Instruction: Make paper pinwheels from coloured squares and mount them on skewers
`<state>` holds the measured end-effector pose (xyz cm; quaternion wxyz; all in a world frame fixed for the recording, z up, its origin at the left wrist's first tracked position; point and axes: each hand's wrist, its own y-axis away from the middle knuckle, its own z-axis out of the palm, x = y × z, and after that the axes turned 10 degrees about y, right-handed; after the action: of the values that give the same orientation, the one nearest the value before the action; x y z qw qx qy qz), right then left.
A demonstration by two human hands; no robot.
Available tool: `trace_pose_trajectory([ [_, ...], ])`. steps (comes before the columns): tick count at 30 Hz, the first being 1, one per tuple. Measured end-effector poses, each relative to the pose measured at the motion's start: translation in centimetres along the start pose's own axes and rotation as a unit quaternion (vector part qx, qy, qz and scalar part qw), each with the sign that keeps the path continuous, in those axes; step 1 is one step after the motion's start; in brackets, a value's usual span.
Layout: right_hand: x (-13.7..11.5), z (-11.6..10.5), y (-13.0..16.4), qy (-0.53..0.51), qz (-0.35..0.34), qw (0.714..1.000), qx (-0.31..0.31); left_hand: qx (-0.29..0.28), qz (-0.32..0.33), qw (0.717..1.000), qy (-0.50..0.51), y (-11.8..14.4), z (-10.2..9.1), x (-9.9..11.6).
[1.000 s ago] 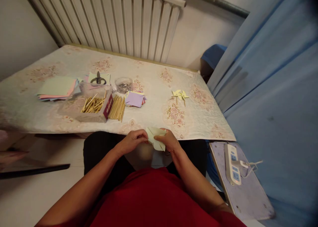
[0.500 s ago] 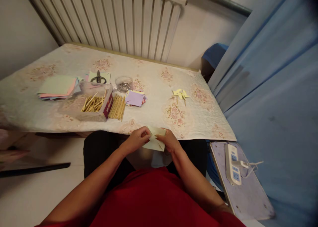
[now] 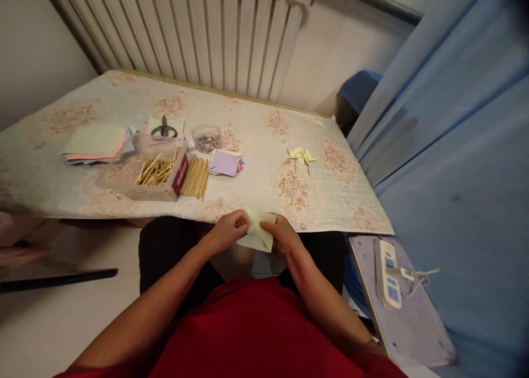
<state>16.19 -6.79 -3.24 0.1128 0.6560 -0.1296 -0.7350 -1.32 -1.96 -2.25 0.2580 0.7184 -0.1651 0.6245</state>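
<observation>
Over my lap, just off the table's front edge, I hold a pale green-yellow paper square (image 3: 256, 237) with a slit running in from its lower right corner. My right hand (image 3: 283, 232) is closed on the paper's right side, thumb on top and fingers beneath. My left hand (image 3: 231, 229) is pinched closed at the left edge; a small light bit shows between its fingertips, too small to name. On the table beyond lie yellow paper pinwheels (image 3: 301, 156) on short sticks. A stack of cut paper squares (image 3: 225, 163), purple on top, lies to the left.
A clear plastic box (image 3: 144, 193) holds wooden sticks, with more sticks (image 3: 195, 178) beside it. Behind are scissors (image 3: 164, 128) and a round clear tub (image 3: 206, 139) of small metal pieces. Coloured paper sheets (image 3: 95, 141) lie left. A power strip (image 3: 387, 273) sits on a low board.
My left fingers have shifted slightly left at the paper's edge. My right thumb still presses the paper, which has tilted a little. Things on the table have not moved.
</observation>
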Motion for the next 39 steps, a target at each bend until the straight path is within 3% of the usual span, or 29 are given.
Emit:
trace_pose_trajectory([
  [39, 0.35, 0.25, 0.00, -0.004, 0.012, 1.000, -0.001, 0.034, -0.001, 0.997, -0.066, -0.31, 0.51, 0.55],
])
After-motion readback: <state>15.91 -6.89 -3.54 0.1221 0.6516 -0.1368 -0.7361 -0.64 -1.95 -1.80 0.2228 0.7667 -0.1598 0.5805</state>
